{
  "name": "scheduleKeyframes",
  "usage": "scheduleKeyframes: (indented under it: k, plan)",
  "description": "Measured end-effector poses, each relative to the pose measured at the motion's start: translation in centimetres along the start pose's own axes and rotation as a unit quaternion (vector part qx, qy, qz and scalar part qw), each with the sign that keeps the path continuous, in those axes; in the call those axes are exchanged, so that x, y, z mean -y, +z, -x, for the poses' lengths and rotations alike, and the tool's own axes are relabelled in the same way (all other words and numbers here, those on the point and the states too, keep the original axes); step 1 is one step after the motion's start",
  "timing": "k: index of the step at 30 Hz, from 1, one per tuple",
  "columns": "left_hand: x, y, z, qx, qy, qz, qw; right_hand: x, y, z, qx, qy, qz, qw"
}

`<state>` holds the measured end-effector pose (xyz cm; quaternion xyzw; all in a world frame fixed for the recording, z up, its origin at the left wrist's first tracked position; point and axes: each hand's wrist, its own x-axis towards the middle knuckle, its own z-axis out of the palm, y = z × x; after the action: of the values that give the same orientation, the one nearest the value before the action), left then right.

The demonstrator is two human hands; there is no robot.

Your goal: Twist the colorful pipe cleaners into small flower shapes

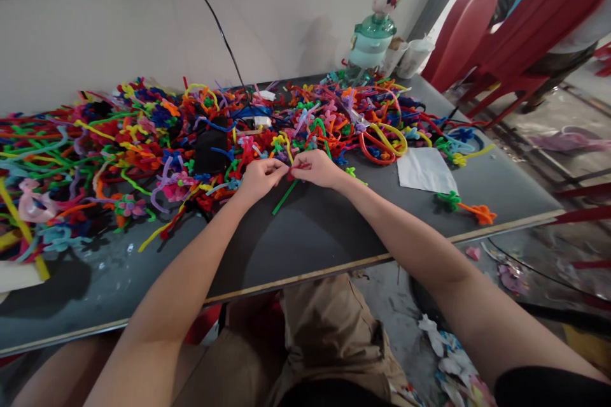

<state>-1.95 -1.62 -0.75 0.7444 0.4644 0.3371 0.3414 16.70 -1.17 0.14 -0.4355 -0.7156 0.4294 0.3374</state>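
Both hands meet over the near side of the dark table, fingertips almost touching. My left hand [261, 178] is closed in a pinch on a small red pipe cleaner piece [292, 170]. From the other side my right hand [316, 168] pinches the same piece. A green pipe cleaner [285, 197] slants down from between the fingers towards the table's front edge. How the red and green parts join is hidden by the fingers. Just beyond the hands spreads a big heap of colourful pipe cleaners [143, 130], many bent into flower shapes.
Scissors [382, 141] with red and yellow handles lie on the heap's right side, beside a white napkin [426, 171]. An orange and green pipe-cleaner flower [477, 213] rests near the right edge. A green-lidded bottle [371, 44] and paper cups [415, 57] stand behind. Red chairs [539, 25] are at right.
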Motion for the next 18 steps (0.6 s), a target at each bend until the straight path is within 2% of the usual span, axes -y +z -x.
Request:
scheduleKeyframes:
  k: [3,5,7,10,13,15,18]
  plan:
    - [0.5,-0.9,0.0,-0.039,0.143,-0.101,0.984,-0.5,-0.5,-0.4,0.046,0.059,-0.11,0.991]
    - [0.5,-1.5,0.1,-0.075,0.242,-0.206,0.945,-0.6,-0.9,-0.6,0.081,0.076,-0.151,0.982]
    - [0.4,-1.8,0.4,-0.085,0.304,-0.271,0.909,-0.6,-1.2,-0.6,0.116,0.077,-0.169,0.976]
    - [0.2,-1.9,0.9,-0.073,0.349,-0.311,0.881,-0.6,-1.7,-0.5,0.157,0.072,-0.173,0.97]
    - [-0.1,-1.7,1.0,-0.056,0.365,-0.334,0.867,-0.6,-1.9,-0.5,0.177,0.074,-0.162,0.968]
    - [-0.2,-1.6,0.9,-0.055,0.376,-0.35,0.856,-0.5,-1.8,-0.5,0.175,0.072,-0.154,0.97]
    - [-0.4,-1.3,0.7,-0.051,0.377,-0.374,0.846,-0.4,-1.2,-0.4,0.138,0.062,-0.141,0.978]
